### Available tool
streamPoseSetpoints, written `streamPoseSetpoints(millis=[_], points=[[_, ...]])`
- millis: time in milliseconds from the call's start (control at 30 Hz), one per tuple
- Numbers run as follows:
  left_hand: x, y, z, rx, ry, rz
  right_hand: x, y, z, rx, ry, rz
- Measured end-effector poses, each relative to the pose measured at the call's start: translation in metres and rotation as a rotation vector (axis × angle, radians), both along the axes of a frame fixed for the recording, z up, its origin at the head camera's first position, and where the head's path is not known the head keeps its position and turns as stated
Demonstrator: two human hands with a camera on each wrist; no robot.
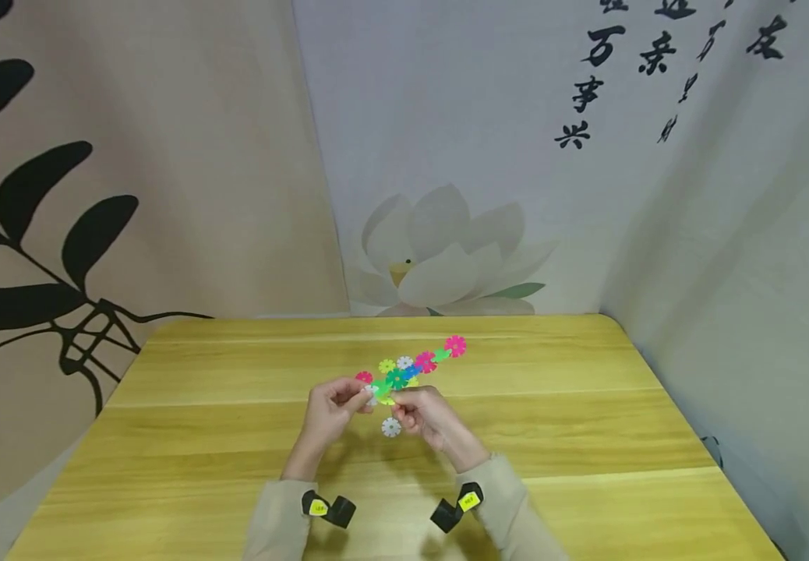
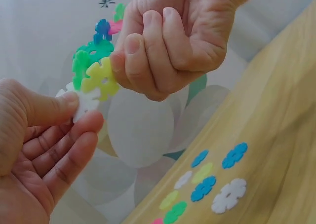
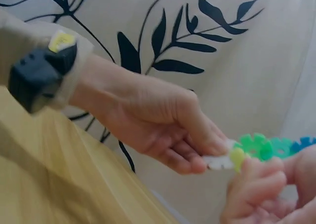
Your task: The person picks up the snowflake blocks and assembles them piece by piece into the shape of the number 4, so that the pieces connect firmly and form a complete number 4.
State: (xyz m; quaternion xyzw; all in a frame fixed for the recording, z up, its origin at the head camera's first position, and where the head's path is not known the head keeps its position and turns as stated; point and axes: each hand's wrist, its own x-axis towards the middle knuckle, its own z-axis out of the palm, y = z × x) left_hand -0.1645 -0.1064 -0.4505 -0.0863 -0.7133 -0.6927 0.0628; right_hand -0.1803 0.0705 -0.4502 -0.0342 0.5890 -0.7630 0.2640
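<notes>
A chain of interlocking plastic snowflake discs, with a green disc [image 1: 397,379], a blue disc [image 2: 102,29] and pink ones, is held up between both hands above the table. My left hand [image 1: 330,413] pinches a white snowflake disc [image 2: 85,104] at the near end between thumb and fingers. Beside it, my right hand [image 1: 436,419] pinches a yellow snowflake disc [image 2: 102,79] that touches the white one. A light green disc [image 3: 254,146] adjoins these. From the right hand the chain runs away to a pink disc [image 1: 456,346]; part of it is hidden behind that hand in the left wrist view.
Loose snowflake discs lie on the wooden table [image 1: 587,421]: a white one [image 1: 391,427] below the hands, a yellow one [image 1: 386,365] and others beyond. In the left wrist view several blue discs [image 2: 203,188] show too. A printed curtain [image 1: 461,156] stands behind the table.
</notes>
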Motion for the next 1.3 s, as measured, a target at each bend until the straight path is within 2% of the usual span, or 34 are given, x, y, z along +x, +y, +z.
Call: streamPoseSetpoints(millis=[100, 200, 367, 500, 600, 700, 1100, 1300], points=[[-0.004, -0.002, -0.002, 0.043, 0.019, 0.008, -0.006, 0.003, 0.001, 0.024, 0.060, 0.020], [-0.011, -0.005, -0.009, 0.079, 0.032, 0.022, -0.013, 0.009, -0.005, 0.089, 0.138, -0.025], [-0.007, -0.007, 0.008, 0.039, 0.029, 0.055, -0.026, 0.026, -0.024, 0.335, 0.266, -0.177], [0.000, -0.007, 0.021, 0.009, 0.056, 0.062, -0.033, 0.034, -0.039, 0.530, 0.355, -0.219], [0.001, -0.007, 0.022, 0.010, 0.044, 0.065, -0.036, 0.038, -0.049, 0.655, 0.410, -0.196], [0.000, -0.007, 0.021, 0.023, 0.043, 0.067, -0.037, 0.039, -0.055, 0.731, 0.441, -0.155], [0.001, -0.006, 0.019, 0.032, 0.061, 0.070, -0.038, 0.037, -0.059, 0.915, 0.573, -0.082], [0.002, -0.005, 0.016, 0.044, 0.048, 0.055, -0.038, 0.036, -0.058, 0.930, 0.563, -0.077]])
